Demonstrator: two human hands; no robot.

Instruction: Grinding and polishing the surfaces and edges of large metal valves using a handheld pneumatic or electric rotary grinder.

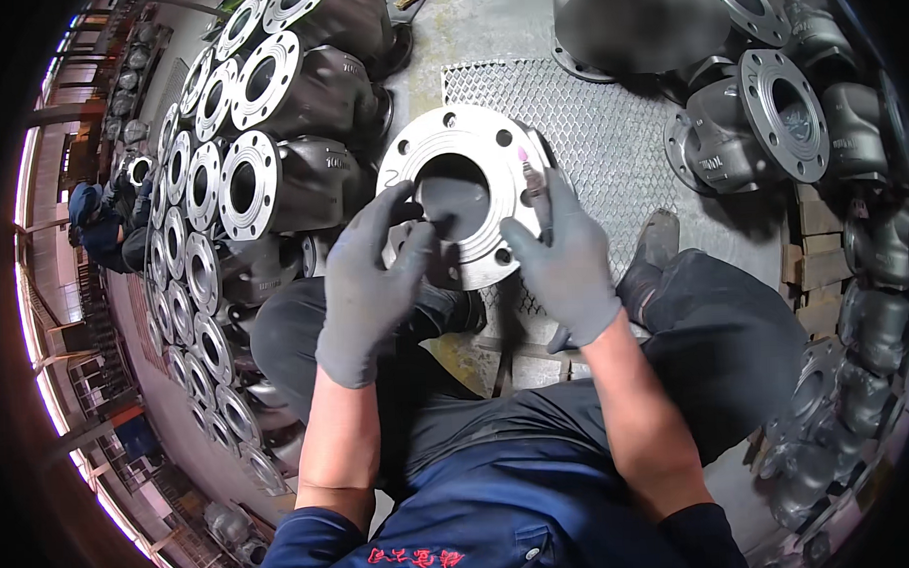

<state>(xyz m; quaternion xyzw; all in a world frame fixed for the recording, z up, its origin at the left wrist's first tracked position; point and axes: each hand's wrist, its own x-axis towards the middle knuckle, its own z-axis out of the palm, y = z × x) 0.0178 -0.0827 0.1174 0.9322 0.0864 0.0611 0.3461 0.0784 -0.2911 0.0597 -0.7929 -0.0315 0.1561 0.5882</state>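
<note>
A grey cast valve body with a pale, round machined flange [484, 133] stands upright before my knees. Bolt holes ring its wide dark bore, and the body below is mostly hidden. Over the flange's left side is my gloved left hand [374, 272], thumb and forefinger apart near the bore's edge; its other fingers are partly hidden. My gloved right hand [569, 265] is closed round a slim hand grinder [536, 191] with a pink tip. The tip lies by a bolt hole at the flange's upper right; whether it touches metal I cannot tell.
Stacked flanged valve bodies [251, 186] crowd the left side, and more valve bodies [725, 139] stand at the right. A diamond-patterned metal plate [609, 128] lies under the workpiece. Wooden blocks [819, 256] sit at the right. Another person [107, 221] works at far left.
</note>
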